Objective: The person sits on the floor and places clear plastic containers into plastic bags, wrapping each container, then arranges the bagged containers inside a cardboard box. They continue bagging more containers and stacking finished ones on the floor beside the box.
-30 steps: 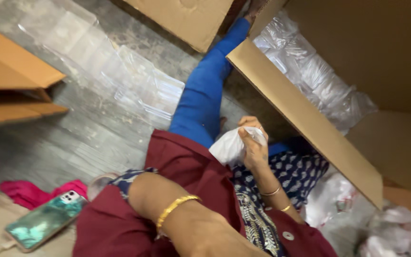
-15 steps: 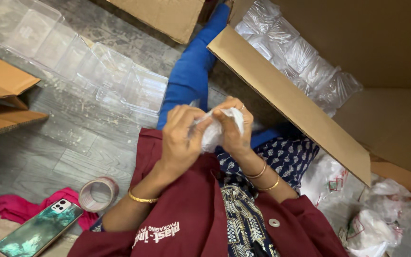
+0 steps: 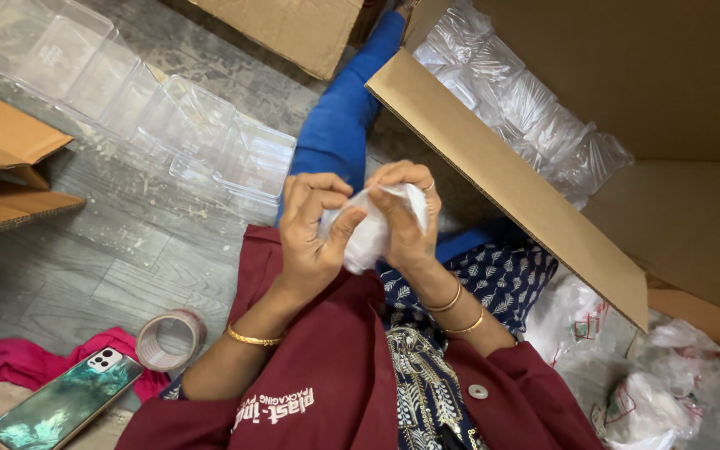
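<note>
We pinch a crumpled white plastic bag (image 3: 374,229) between both hands | left hand (image 3: 310,229) closed on its left, right hand (image 3: 410,225) gripping its top | both equally near.

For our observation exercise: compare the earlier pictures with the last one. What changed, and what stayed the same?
The left hand came up from beside the lap and joined the right hand on the white plastic bag; both now pinch it. The tape roll, phone and clear containers lay unmoved.

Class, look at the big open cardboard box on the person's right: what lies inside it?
Inside the cardboard box lie stacked clear plastic containers in transparent wrap. The raised flap and the containers themselves hide whatever lies beneath them.
</note>
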Motion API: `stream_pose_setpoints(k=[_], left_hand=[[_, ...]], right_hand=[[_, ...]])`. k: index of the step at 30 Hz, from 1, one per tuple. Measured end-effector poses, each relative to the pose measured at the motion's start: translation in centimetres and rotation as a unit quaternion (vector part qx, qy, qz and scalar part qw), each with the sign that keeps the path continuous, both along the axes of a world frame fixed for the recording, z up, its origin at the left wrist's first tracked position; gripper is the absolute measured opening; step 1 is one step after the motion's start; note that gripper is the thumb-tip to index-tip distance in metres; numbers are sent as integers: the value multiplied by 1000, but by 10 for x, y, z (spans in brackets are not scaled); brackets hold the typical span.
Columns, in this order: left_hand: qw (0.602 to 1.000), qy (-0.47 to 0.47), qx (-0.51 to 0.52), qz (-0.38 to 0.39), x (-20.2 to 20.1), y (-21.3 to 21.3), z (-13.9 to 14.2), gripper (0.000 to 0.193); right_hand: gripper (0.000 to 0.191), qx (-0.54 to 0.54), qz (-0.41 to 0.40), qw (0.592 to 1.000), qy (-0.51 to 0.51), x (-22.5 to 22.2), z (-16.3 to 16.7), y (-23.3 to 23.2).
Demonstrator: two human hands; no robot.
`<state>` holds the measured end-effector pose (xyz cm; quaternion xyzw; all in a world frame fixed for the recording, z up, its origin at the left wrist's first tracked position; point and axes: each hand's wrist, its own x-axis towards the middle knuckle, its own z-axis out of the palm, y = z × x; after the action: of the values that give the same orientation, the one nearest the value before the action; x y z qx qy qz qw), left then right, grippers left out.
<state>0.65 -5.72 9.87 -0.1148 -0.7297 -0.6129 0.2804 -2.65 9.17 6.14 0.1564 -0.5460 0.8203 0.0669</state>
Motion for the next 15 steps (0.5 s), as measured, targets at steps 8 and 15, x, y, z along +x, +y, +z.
stream_pose_setpoints(k=[8,15], left_hand=[[999,-6,35,-23,2,-1,-14,21],[989,-35,143,-10,-1,-7,-33,21]], right_hand=[[16,24,-27,999,-32,-4,-19,-3],[13,-2,-50,995,-83,-10,-7,-1]])
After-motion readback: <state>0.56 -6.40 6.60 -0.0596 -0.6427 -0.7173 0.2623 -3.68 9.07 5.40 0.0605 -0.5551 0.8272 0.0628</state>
